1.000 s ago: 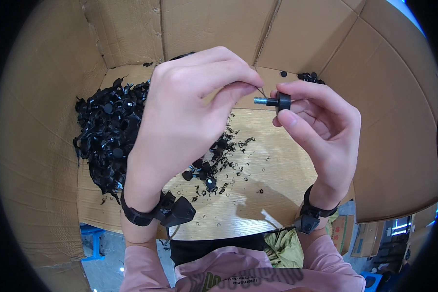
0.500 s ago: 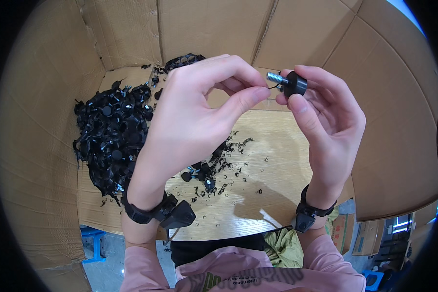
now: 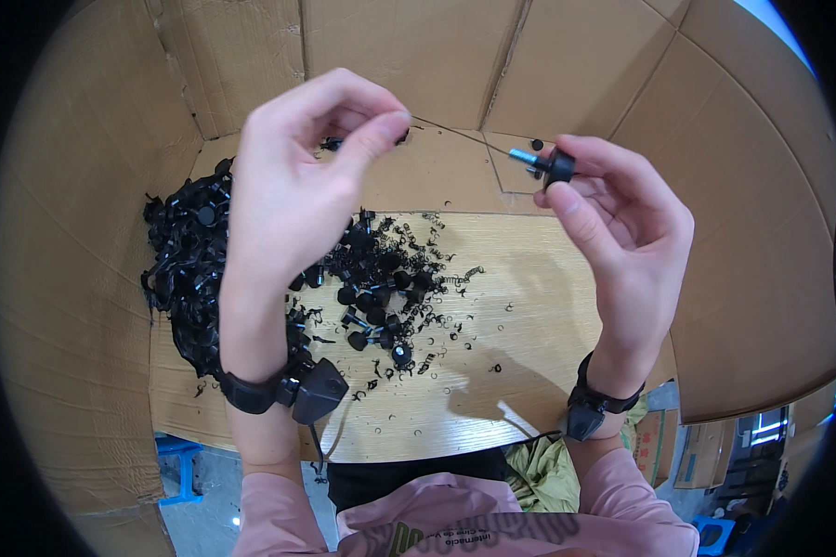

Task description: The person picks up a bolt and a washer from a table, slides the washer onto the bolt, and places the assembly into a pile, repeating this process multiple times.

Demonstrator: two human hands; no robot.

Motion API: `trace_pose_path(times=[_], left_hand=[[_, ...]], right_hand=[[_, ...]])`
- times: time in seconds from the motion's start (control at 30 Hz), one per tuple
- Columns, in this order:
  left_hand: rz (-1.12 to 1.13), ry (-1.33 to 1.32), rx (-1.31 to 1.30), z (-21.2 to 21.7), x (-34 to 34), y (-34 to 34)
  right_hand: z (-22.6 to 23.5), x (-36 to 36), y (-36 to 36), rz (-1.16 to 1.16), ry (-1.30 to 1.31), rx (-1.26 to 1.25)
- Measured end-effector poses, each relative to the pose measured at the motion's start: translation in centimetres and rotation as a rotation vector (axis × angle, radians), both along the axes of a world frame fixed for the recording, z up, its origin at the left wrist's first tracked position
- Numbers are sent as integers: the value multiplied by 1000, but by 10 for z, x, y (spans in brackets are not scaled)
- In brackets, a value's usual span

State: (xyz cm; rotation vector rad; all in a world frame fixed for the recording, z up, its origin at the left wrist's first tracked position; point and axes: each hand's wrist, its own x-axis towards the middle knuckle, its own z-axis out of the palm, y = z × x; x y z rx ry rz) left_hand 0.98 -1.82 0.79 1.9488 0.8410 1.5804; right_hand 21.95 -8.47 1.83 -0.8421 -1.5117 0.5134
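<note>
Between the thumb and fingers of my right hand [image 3: 636,218] is a black round rubber mount [image 3: 560,167], its silver threaded stud [image 3: 522,156] facing left. A thin dark strand [image 3: 462,134] runs taut from the stud to my left hand [image 3: 293,181], whose thumb and forefinger pinch its end. Both hands are raised above the table, well apart. Below and beside my left hand lie loose rubber mounts with studs [image 3: 376,306], partly hidden by the wrist. Small black curled scraps [image 3: 432,265] are scattered around them.
A big heap of black rubber parts [image 3: 186,278] fills the left side of the wooden table [image 3: 529,371]. Cardboard walls [image 3: 399,56] enclose the back and sides. One small black piece [image 3: 537,145] lies at the back. A blue stool [image 3: 184,469] stands on the floor at lower left.
My left hand has moved left and slightly up, drawing the strand out long from the stud. My right hand has barely moved and still holds the rubber mount.
</note>
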Motion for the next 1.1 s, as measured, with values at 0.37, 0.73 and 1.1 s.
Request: trace_pose_path(times=[0.37,0.73,1.1], left_hand=[[105,-115,17,-4,-25,14],[470,-371,29,-10,-109,35],[-600,-521,31,16,-27,-14]], right_hand=[[8,35,3,-58,57,3],[12,69,8,-91,51,-49],[2,9,8,-25,30,35]])
